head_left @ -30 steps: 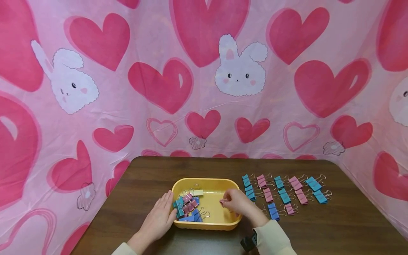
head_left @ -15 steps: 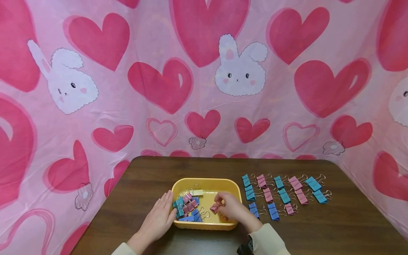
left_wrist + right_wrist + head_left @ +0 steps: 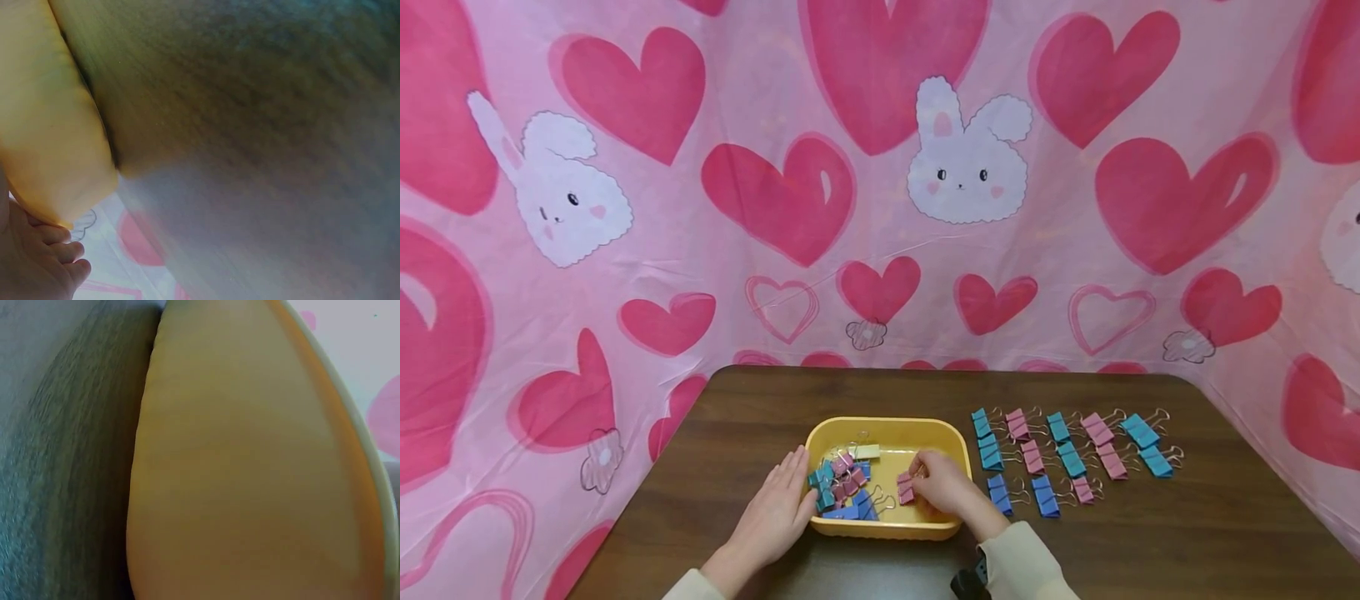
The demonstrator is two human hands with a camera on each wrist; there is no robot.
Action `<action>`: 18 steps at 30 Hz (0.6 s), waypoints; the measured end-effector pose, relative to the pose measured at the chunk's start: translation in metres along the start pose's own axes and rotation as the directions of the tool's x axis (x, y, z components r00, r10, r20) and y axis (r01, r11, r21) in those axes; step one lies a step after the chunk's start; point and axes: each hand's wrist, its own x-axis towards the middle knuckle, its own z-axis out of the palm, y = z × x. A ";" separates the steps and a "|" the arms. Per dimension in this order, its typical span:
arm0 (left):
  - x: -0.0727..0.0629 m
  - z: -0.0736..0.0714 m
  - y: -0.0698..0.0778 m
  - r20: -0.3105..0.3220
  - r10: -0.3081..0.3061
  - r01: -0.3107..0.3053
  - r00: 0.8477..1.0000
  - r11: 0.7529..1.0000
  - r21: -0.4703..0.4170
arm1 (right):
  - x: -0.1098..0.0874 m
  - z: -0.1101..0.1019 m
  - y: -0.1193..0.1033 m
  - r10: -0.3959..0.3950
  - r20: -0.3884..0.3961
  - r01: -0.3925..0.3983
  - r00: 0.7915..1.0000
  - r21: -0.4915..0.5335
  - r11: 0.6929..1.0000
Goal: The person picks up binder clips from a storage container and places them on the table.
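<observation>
A yellow plastic tray (image 3: 887,530) stands on the table, with a heap of teal, pink, blue and pale yellow binder clips (image 3: 848,483) in its left half. My left hand (image 3: 775,508) rests along the tray's left rim, fingers straight; in the left wrist view that hand (image 3: 44,256) touches the tray wall (image 3: 56,125). Inside the tray's right half, my right hand (image 3: 946,483) pinches a pink binder clip (image 3: 906,490) near the tray floor. Its fingertips partly hide the clip's handles. The right wrist view shows mostly the tray's outer wall (image 3: 244,450).
Right of the tray, teal, pink and blue binder clips (image 3: 1071,459) lie in rows on the brown wooden table (image 3: 1150,542), handles pointing right. A pink cloth (image 3: 880,208) with hearts and rabbits hangs behind the table and at both sides.
My right hand has moved left within the tray and lowered the pink clip towards its floor. A blue clip right of the tray has come into full view. My left hand stays in place.
</observation>
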 end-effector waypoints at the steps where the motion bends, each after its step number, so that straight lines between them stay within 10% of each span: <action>1: 0.000 0.000 0.000 0.002 -0.003 0.003 1.000 1.000 -0.003 | 0.000 0.000 0.000 -0.016 0.001 0.016 1.000 0.034 0.999; 18: 0.000 0.001 0.000 0.020 -0.026 0.026 0.999 1.000 -0.012 | -0.002 -0.013 -0.001 -0.093 -0.095 0.117 0.991 0.289 0.950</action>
